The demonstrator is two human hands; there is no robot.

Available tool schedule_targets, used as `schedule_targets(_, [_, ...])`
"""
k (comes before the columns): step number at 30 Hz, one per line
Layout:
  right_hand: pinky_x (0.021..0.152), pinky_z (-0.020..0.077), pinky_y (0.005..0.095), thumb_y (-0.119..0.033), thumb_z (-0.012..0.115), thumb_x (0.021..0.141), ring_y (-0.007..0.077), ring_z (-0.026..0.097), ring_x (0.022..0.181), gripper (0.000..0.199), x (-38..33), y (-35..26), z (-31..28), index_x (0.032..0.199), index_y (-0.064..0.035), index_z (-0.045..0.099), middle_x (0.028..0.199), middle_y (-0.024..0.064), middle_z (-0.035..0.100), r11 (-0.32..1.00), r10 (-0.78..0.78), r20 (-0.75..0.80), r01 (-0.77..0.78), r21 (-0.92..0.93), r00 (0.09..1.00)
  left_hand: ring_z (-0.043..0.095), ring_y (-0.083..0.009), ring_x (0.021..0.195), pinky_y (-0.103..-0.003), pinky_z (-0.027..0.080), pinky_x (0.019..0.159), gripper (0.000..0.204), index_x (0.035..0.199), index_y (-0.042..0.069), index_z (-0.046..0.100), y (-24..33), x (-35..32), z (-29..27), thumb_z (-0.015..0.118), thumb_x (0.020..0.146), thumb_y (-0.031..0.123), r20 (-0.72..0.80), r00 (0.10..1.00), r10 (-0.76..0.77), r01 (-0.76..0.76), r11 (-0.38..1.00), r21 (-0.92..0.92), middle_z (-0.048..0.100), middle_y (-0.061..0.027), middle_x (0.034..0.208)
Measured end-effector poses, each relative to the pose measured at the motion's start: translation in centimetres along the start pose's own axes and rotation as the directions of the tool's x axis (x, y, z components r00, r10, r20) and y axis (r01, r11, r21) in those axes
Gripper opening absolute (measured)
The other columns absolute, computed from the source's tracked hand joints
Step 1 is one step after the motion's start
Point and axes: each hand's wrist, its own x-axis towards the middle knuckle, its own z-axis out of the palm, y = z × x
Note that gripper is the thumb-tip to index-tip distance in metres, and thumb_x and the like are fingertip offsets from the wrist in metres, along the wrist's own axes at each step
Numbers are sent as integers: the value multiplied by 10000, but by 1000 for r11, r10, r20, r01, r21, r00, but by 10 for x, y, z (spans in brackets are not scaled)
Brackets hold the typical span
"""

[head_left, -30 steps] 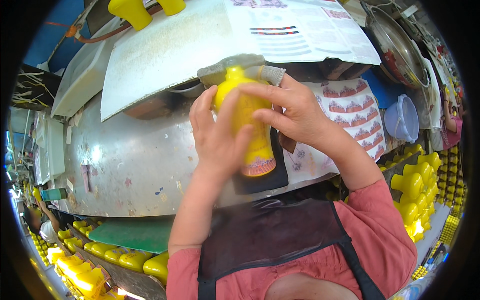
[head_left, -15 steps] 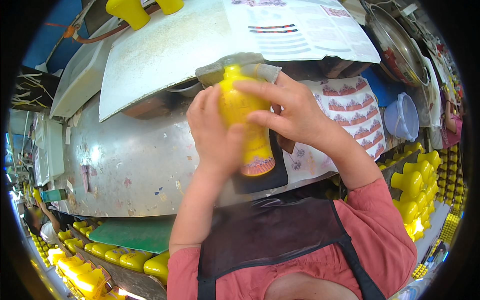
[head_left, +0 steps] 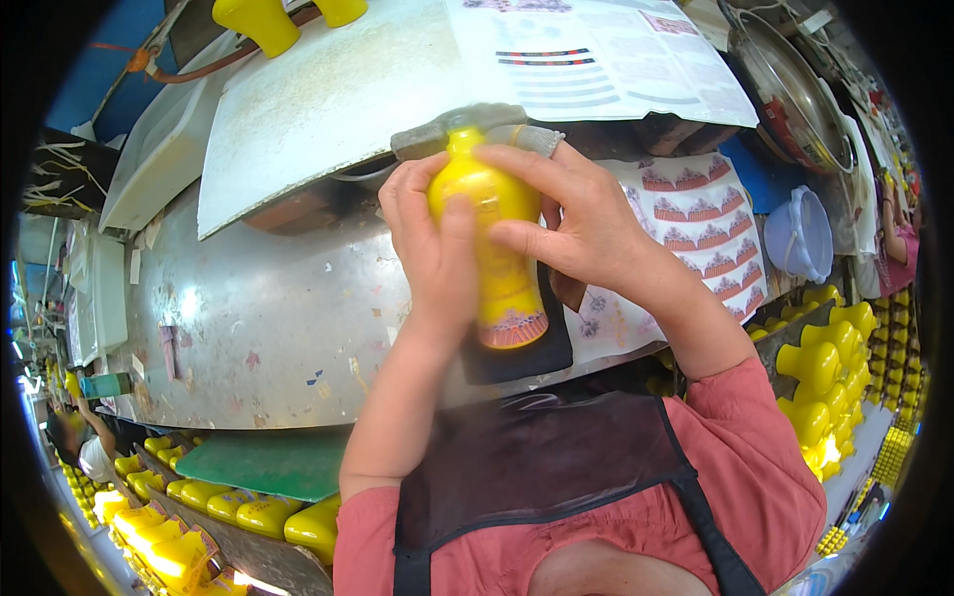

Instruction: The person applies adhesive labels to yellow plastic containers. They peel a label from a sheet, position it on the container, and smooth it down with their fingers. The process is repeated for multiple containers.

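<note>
A glossy yellow bottle (head_left: 507, 288) lies with its narrow neck pointing away from me and a pink-and-purple patterned band at its base. My left hand (head_left: 432, 233) wraps its left side, the thumb lying along the body. From the right, my right hand (head_left: 586, 214) grips the shoulder, its index finger near the neck and its thumb on the body. A grey wrap (head_left: 537, 141) covers part of a right-hand finger. Beneath the bottle is a dark pad (head_left: 552, 348), and a grey cloth-like piece (head_left: 417, 141) sits behind the neck.
Patterned decal sheets (head_left: 711, 228) lie right of my hands on the metal table (head_left: 238, 318). A pale board (head_left: 328, 109) stands raised behind. At right hangs a lilac bucket (head_left: 798, 233); several yellow bottles (head_left: 830, 368) stand below it. More rest at lower left, near a green board (head_left: 263, 464).
My left hand has shifted slightly, and its thumb now lies across the bottle's body instead of off its side. The right hand and the bottle have barely moved.
</note>
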Motion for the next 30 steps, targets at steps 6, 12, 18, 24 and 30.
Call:
schedule_targets(6, [702, 544, 417, -309, 759, 859, 331, 642, 781, 529, -2, 6, 2, 1372, -248, 647, 906, 150, 597, 996, -91, -54, 91, 5, 994, 417, -366, 1336, -470, 320, 1150, 511, 1375, 8, 499, -4, -3, -2, 568, 982, 327, -22, 996, 89, -90, 995, -48, 427, -217, 1430])
schedule_targets(12, [616, 526, 405, -291, 724, 898, 299, 624, 690, 438, 2, 9, 1, 1334, -290, 678, 831, 117, 569, 954, -241, -22, 232, -190, 970, 382, -337, 1394, -446, 291, 1185, 593, 1504, 21, 364, -6, -13, -8, 547, 1028, 324, 121, 958, 260, -282, 932, 228, 379, -193, 1500])
schedule_targets(18, [624, 533, 409, -302, 717, 900, 308, 635, 704, 443, 4, 8, 2, 1340, -303, 665, 838, 124, 572, 959, -217, -5, 213, -185, 976, 376, -372, 1389, -482, 297, 1171, 538, 1440, 59, 433, -7, -15, -7, 587, 992, 313, 107, 960, 260, -279, 928, 249, 384, -217, 1496])
schedule_targets(24, [636, 541, 409, -308, 721, 895, 319, 649, 720, 466, 3, 9, 1, 1353, -274, 646, 870, 131, 588, 969, -188, 21, 189, -161, 982, 417, -369, 1353, -471, 327, 1149, 494, 1405, 48, 460, -2, -16, -7, 584, 1007, 313, 88, 957, 277, -290, 896, 335, 417, -231, 1454])
schedule_targets(30, [644, 544, 408, -317, 720, 896, 314, 650, 731, 481, 5, 8, -2, 1365, -251, 640, 878, 123, 587, 970, -184, 24, 185, -157, 983, 443, -389, 1321, -478, 348, 1132, 520, 1405, 37, 459, 2, -16, -8, 591, 990, 321, 86, 960, 267, -278, 873, 400, 439, -235, 1423])
